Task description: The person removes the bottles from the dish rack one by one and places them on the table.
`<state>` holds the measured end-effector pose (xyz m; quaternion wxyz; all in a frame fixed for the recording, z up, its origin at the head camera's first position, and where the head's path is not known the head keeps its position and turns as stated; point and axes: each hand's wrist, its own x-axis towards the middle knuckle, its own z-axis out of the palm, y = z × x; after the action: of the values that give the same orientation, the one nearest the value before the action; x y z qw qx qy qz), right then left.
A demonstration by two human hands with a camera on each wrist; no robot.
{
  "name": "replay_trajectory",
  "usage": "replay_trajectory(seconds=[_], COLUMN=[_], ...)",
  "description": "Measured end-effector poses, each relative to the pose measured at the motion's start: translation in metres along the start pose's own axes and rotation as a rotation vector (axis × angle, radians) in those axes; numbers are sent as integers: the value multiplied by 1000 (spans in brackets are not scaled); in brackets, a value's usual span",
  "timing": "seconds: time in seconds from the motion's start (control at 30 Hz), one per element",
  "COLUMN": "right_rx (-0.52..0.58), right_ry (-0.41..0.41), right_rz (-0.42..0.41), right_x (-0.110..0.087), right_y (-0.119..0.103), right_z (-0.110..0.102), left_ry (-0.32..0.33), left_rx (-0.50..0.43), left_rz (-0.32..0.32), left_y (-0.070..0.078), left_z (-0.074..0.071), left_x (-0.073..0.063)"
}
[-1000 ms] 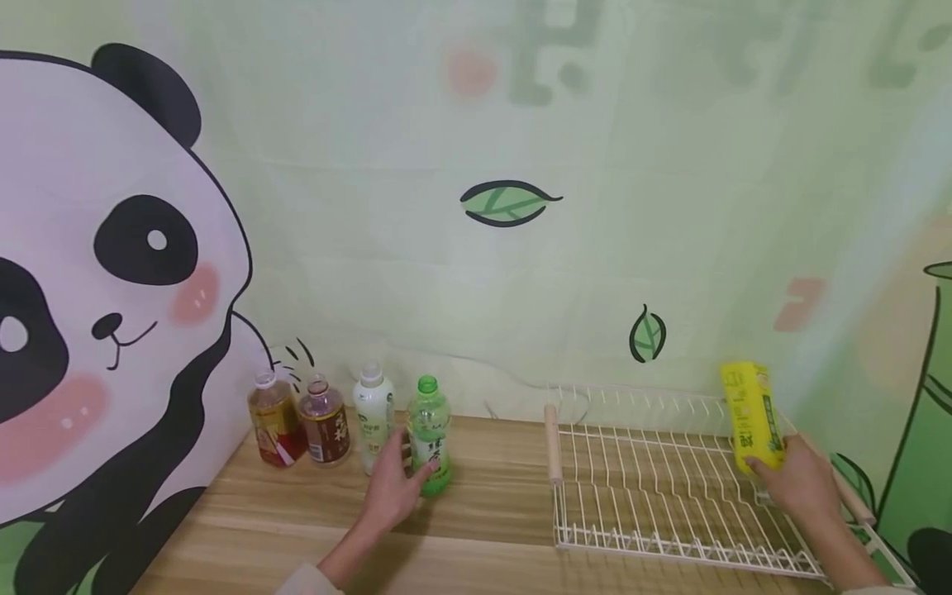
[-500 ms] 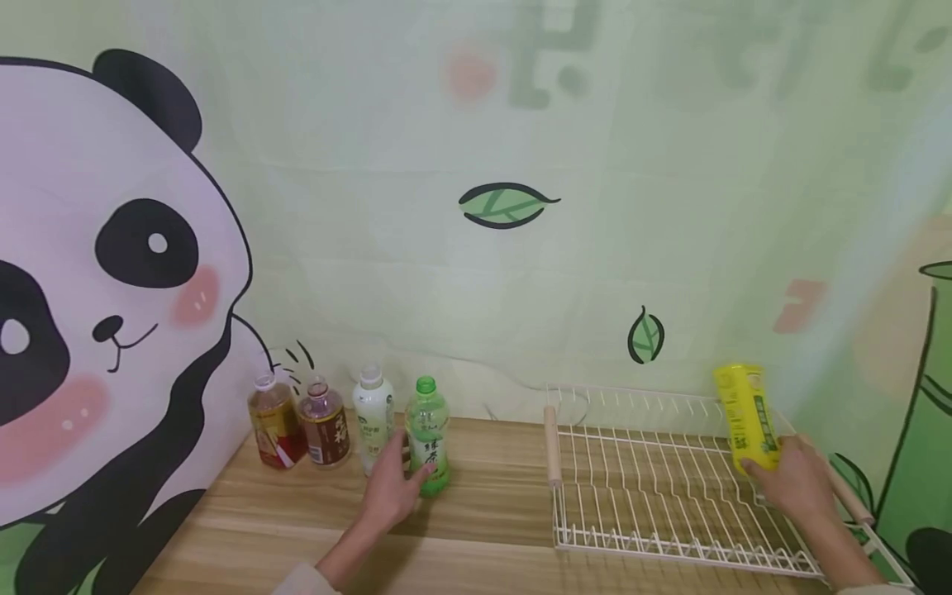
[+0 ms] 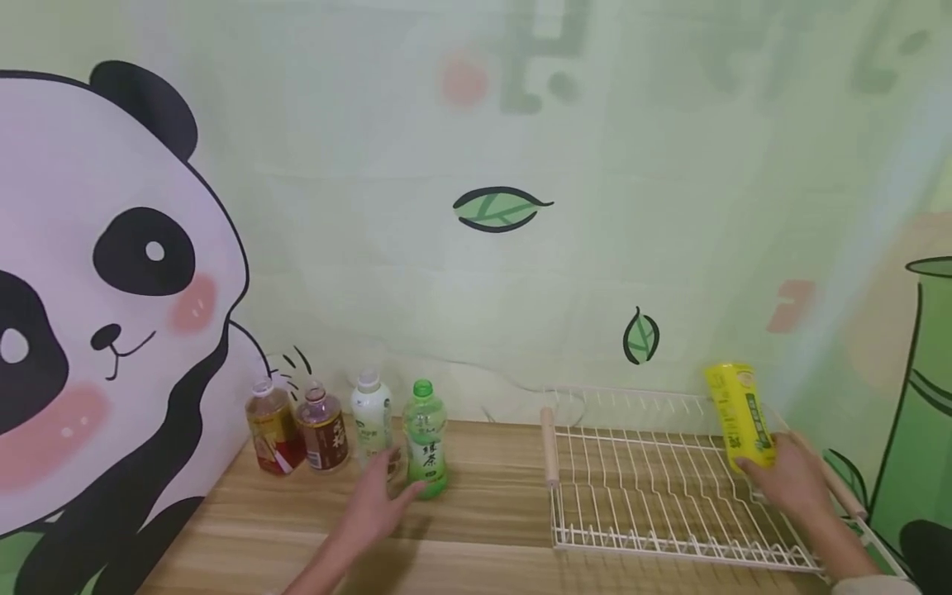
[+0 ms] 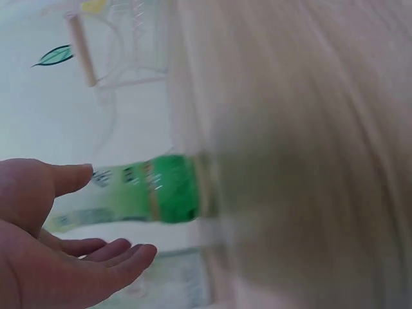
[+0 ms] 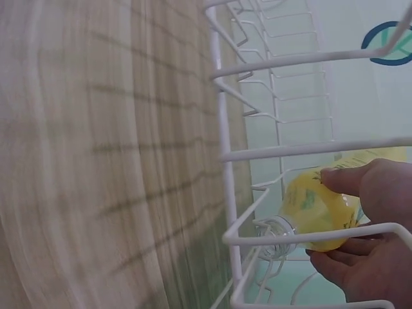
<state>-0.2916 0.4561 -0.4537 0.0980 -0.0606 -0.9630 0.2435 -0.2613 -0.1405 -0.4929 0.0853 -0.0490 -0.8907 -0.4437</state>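
— What is the person wearing on the arms?

— Very little is showing. The left hand [image 3: 375,506] and its forearm are appearing bare all the way down to the bottom edge of the head view.

— And the other side?

— The right hand [image 3: 790,483] is showing bare too, with a pale, off-white sleeve cuff [image 3: 873,585] peeking in at the lower corner, where the forearm is leaving the frame.

— Any rings, watches, gloves?

— Neither wrist view is showing anything worn on the fingers; both are showing bare fingers with short nails.
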Motion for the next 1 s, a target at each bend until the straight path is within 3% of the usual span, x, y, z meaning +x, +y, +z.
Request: replay_trajectory(seconds=[0.13, 0.33, 0.53, 0.67, 0.8, 1.0], right_rx=[21, -1, -21, -14, -30, -85], right_ry=[0, 53, 32, 66, 134, 99], right_rz=[-26, -159, -270, -385, -527, -617], right_x=[-1, -9, -16, -23, -31, -41], right_y=[-1, -20, -73, -107, -137, -178], right_z=[-3, -12, -27, -33, -32, -29], left_ry=[10, 52, 34, -5, 1, 25], left_rx=[73, 227, 232, 248, 282, 370], left_rz=[34, 162, 420, 571, 694, 862], left_y=[11, 43, 82, 110, 138, 174], left_z=[-21, -51, -69, -68, -57, -32], left_x=[-6, -8, 1, 14, 29, 45])
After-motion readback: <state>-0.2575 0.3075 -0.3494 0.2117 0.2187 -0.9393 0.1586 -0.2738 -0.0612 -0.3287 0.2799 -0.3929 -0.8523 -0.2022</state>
